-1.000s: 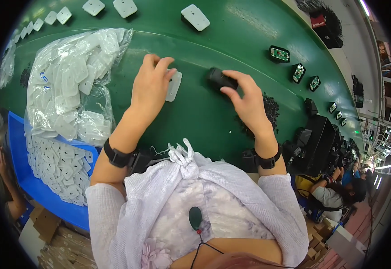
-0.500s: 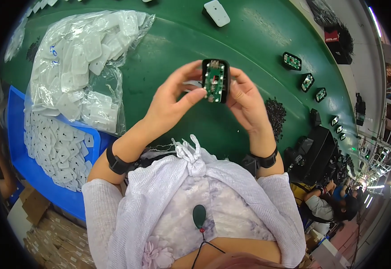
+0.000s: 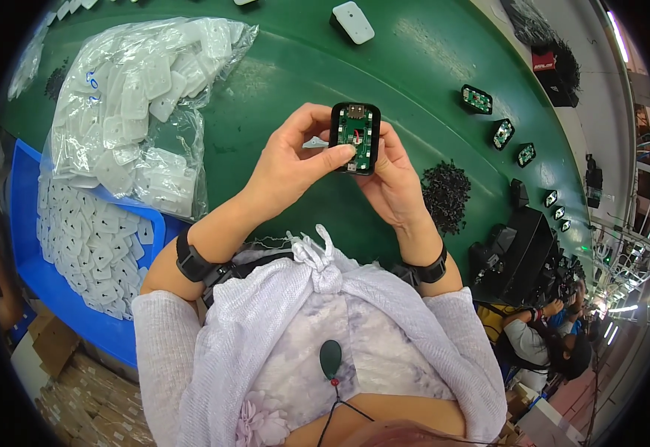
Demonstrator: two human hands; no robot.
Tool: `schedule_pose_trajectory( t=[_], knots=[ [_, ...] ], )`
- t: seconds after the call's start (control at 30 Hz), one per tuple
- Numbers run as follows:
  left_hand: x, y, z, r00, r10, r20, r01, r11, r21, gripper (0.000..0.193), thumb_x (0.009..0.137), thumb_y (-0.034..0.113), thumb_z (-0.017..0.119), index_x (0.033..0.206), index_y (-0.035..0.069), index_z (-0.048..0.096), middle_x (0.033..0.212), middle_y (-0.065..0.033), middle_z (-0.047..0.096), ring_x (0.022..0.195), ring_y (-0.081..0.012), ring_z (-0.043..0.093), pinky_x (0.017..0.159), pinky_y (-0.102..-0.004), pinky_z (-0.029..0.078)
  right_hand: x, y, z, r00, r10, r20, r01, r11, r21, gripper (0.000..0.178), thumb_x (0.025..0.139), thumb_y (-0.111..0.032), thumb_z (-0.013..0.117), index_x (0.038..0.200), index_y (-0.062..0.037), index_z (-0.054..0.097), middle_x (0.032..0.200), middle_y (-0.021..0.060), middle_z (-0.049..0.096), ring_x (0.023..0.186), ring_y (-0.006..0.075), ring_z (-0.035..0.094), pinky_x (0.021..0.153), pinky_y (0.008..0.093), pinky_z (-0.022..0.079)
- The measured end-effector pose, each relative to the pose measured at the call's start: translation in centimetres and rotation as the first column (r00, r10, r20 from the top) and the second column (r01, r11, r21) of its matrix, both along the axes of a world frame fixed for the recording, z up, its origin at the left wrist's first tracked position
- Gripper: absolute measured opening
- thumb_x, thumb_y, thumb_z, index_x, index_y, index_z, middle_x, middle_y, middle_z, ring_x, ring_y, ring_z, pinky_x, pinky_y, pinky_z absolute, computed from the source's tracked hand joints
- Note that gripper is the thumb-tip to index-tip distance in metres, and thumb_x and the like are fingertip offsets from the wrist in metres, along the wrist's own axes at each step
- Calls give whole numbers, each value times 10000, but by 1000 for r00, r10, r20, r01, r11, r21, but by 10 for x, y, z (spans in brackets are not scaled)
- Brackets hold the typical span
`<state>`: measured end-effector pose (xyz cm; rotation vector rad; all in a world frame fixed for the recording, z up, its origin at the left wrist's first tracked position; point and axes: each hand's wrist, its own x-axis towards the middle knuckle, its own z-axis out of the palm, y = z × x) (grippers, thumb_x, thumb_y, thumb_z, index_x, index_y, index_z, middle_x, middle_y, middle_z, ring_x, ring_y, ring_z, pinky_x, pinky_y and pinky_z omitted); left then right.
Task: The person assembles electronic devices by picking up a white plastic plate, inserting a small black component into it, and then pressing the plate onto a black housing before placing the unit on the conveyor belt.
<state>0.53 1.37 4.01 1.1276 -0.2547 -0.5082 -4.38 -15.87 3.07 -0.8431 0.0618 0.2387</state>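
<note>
Above the table in front of me I hold a black plastic case with a green circuit board (image 3: 356, 123) inside, its open face toward me. My left hand (image 3: 295, 153) is closed on the case's left side, its thumb lying on the lower part of the board. A pale flat piece (image 3: 314, 142) shows between that hand's fingers, mostly hidden. My right hand (image 3: 393, 179) grips the right and lower edge of the case, with some fingertips out of sight behind it.
Left on the green table (image 3: 280, 74) lies a clear bag of white plates (image 3: 135, 97), by a blue bin (image 3: 79, 298) of similar plates. Small black parts (image 3: 445, 197) are heaped at right. Several cases with boards (image 3: 477, 99) line the right edge; a white-topped case (image 3: 353, 22) stands far ahead.
The case has turned to face me more squarely. My right hand has moved left and lower around it, and the left thumb reaches further onto the board.
</note>
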Motion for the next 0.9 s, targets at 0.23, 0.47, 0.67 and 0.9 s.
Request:
schedule_pose_trajectory(
  t=[0.23,0.47,0.67,0.9],
  knots=[
    [19,8,-18,992,86,88,-84,996,-28,455,928,140,607,1347,38,460,1255,-106,559,1162,-183,525,987,-324,438,17,-24,16,991,-128,46,135,954,-268,350,961,-187,571,1253,0,527,1163,79,628,1029,167,610,924,331,487],
    [8,32,-46,924,222,311,-305,919,251,334,941,81,535,1272,41,556,1301,-104,570,1202,-209,541,990,-323,433,26,-9,14,808,417,415,438,44,-898,368,754,-42,713,1117,-75,661,1121,106,644,992,285,599,849,352,488],
    [4,28,-45,772,18,635,-368,828,423,439,825,-120,460,1192,60,621,1245,-87,617,1225,-290,530,1002,-376,446,28,3,8,771,514,376,461,-44,-886,363,748,-55,714,1107,-85,669,1131,85,643,992,273,598,833,369,503],
    [3,31,-51,598,-199,776,-456,712,534,456,769,-53,518,1197,65,621,1284,-73,598,1232,-264,528,1014,-376,435,22,8,-8,752,513,414,542,-125,-831,404,728,-48,718,1126,-105,671,1150,74,639,992,273,602,811,356,516]
  ],
)
